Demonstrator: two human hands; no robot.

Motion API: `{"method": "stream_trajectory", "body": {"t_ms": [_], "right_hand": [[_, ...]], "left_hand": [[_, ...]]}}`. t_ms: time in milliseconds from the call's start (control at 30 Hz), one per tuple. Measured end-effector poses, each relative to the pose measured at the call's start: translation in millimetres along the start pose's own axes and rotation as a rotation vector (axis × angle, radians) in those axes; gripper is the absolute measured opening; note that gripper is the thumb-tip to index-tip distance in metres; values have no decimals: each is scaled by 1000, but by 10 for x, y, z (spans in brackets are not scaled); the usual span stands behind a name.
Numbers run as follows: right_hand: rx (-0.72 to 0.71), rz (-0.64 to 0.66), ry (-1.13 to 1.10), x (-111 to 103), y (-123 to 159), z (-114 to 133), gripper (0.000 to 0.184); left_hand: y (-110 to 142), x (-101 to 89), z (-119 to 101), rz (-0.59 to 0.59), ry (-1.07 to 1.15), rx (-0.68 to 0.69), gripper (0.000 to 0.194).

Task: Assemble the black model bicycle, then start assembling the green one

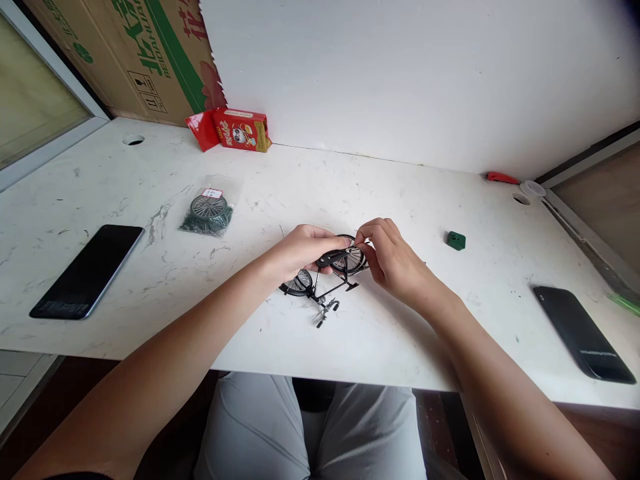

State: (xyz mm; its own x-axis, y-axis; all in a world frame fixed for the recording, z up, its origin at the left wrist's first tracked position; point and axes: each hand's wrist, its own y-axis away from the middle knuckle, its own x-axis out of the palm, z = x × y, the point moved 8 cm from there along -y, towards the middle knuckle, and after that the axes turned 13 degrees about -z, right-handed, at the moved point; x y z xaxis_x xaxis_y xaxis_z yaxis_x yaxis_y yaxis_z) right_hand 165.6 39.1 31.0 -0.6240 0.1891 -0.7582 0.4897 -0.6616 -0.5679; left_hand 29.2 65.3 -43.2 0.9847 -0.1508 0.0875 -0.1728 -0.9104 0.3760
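Note:
A small black model bicycle [330, 291] lies tilted above the table, its handlebar toward me and its two spoked wheels to the left and right. My left hand [307, 250] is closed around the frame, with the thumb along the black chain cover [331, 259]. At the rear wheel [356, 261], my right hand [387, 257] is closed in a pinch near the wheel's upper edge. What sits between those fingertips is too small to make out. The front wheel [299, 283] shows partly below my left hand.
A clear bag [207, 207] with spoked wheels lies at the back left. Phones [87, 270] [583, 333] flank the work area. A green piece [456, 240] lies to the right. A red box [243, 130] and a red cutter [501, 177] rest by the back wall.

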Motion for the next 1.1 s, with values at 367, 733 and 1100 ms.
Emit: {"method": "stream_trajectory", "body": {"t_ms": [367, 733, 1100], "right_hand": [[-40, 40, 123, 28, 24, 55, 14], [-92, 87, 222, 60, 33, 103, 17], [-143, 76, 295, 69, 52, 118, 16]], "left_hand": [[82, 31, -63, -34, -14, -41, 18], [43, 10, -1, -65, -43, -22, 23], [88, 24, -68, -76, -37, -31, 18]]}}
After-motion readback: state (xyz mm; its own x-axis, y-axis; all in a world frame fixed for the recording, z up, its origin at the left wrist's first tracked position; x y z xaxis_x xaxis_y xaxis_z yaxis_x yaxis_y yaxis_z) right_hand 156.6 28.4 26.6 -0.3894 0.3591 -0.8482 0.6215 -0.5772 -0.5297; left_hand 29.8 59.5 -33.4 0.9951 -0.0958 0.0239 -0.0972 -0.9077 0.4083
